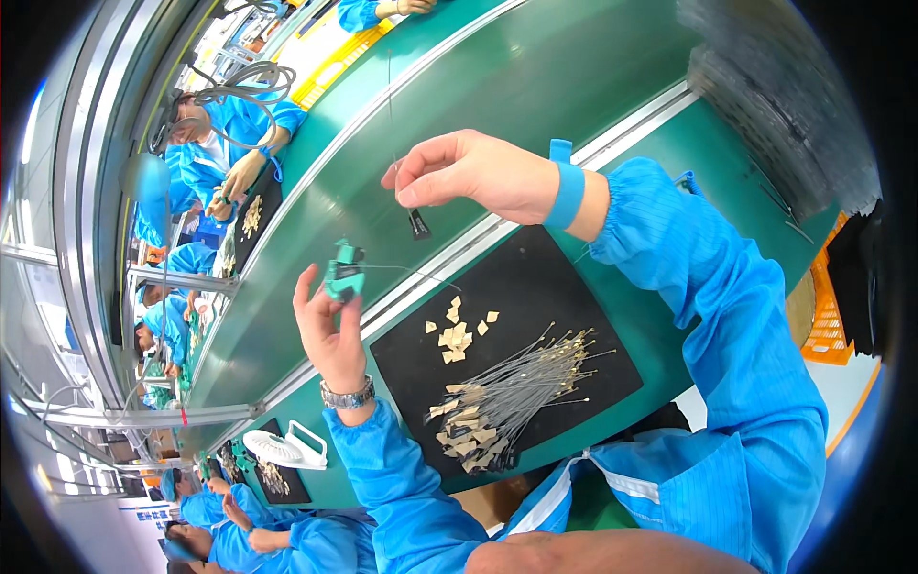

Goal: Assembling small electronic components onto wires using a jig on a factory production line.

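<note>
Pinched green part (345, 278) in left hand (337, 346) and cable (390, 103) just above black tab (420, 226) in right hand (475, 174); likely called for light, steady grip, avoiding kinks.

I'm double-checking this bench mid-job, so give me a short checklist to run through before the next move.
1. Green part secure: ok, gripped between thumb and fingers of the left hand.
2. Thin cable held: ok, pinched in the right hand, with a black piece hanging below the fingers.
3. Blue band worn: ok, around the right wrist.
4. Beige pieces gathered together: not ok, several lie scattered on the black mat.
5. Grey cables neatly aligned: not ok, their ends fan out.
6. Anything seated inside the green part: cannot tell, too small.
</note>
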`<move>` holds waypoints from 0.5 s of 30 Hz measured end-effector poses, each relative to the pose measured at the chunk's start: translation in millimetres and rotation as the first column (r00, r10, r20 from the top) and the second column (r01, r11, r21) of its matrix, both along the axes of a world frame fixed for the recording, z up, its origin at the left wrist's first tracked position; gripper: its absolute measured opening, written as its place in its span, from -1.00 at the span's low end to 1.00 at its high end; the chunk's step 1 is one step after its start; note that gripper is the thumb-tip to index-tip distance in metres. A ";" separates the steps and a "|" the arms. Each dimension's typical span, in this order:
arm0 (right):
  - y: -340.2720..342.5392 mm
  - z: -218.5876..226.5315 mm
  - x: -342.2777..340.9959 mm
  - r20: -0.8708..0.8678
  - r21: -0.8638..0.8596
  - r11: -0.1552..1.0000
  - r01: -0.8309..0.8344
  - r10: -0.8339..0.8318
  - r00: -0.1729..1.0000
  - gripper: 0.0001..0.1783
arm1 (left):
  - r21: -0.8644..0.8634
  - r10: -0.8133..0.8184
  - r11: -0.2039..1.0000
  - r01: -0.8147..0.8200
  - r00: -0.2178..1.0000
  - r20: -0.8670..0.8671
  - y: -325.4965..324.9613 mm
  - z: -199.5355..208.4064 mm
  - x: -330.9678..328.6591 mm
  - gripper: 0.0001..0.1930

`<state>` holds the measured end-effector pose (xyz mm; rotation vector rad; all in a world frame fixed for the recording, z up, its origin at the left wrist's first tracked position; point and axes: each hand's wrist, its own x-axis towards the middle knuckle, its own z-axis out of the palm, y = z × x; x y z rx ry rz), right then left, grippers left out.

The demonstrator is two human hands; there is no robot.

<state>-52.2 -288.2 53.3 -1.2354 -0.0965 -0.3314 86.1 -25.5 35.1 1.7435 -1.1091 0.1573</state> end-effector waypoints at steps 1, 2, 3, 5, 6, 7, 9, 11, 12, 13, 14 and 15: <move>-0.3 -0.6 -0.1 -0.002 -0.004 1.000 0.013 -0.013 1.000 -0.84 | -0.098 -0.026 0.995 0.010 0.987 -0.160 -2.0 -0.4 -2.4 -0.73; -0.7 -1.0 -0.7 0.004 -0.002 1.000 0.008 -0.008 1.000 -0.84 | -0.074 0.022 0.997 -0.034 0.986 -0.164 1.4 -2.6 4.0 -0.75; -1.3 -1.1 -1.9 0.001 0.001 1.000 0.017 -0.017 1.000 -0.84 | -0.208 -0.049 0.978 -0.013 0.957 -0.287 0.6 -3.9 4.5 -0.75; -1.3 -1.8 -2.9 0.005 0.010 1.000 0.019 -0.019 1.000 -0.84 | -0.307 -0.078 0.950 -0.065 0.899 -0.431 -4.2 0.5 1.6 -0.64; -1.1 -2.6 -3.3 0.003 0.006 1.000 0.025 -0.025 1.000 -0.83 | -0.302 -0.070 0.951 -0.069 0.902 -0.426 -3.2 1.8 2.5 -0.64; -0.9 -2.7 -3.5 0.001 0.001 0.999 0.032 -0.032 0.999 -0.83 | -0.362 -0.105 0.928 -0.093 0.865 -0.490 -2.5 3.5 2.9 -0.63; -0.4 -3.6 -2.2 0.001 -0.012 1.000 0.021 -0.021 1.000 -0.83 | -0.399 -0.081 0.894 -0.202 0.804 -0.589 1.5 2.1 9.8 -0.56; -0.2 -5.4 -1.3 -0.008 -0.020 1.000 0.016 -0.017 1.000 -0.82 | -0.406 -0.099 0.894 -0.191 0.798 -0.595 3.8 4.2 11.5 -0.56; 0.0 -5.7 -0.6 -0.011 -0.036 0.999 0.022 -0.022 1.000 -0.82 | -0.420 -0.124 0.890 -0.180 0.789 -0.601 4.2 5.0 12.0 -0.55; 0.3 -6.0 0.2 -0.014 -0.053 0.998 0.026 -0.027 1.000 -0.82 | -0.398 -0.074 0.890 -0.224 0.788 -0.611 3.6 6.1 12.7 -0.53; 0.6 -6.4 0.9 -0.016 -0.047 0.999 0.025 -0.026 1.000 -0.82 | -0.393 -0.070 0.891 -0.226 0.787 -0.612 3.9 6.3 13.2 -0.53; 0.7 -6.6 1.4 -0.022 -0.056 0.998 0.027 -0.028 0.999 -0.81 | -0.423 -0.093 0.879 -0.220 0.791 -0.605 4.1 6.4 13.9 -0.55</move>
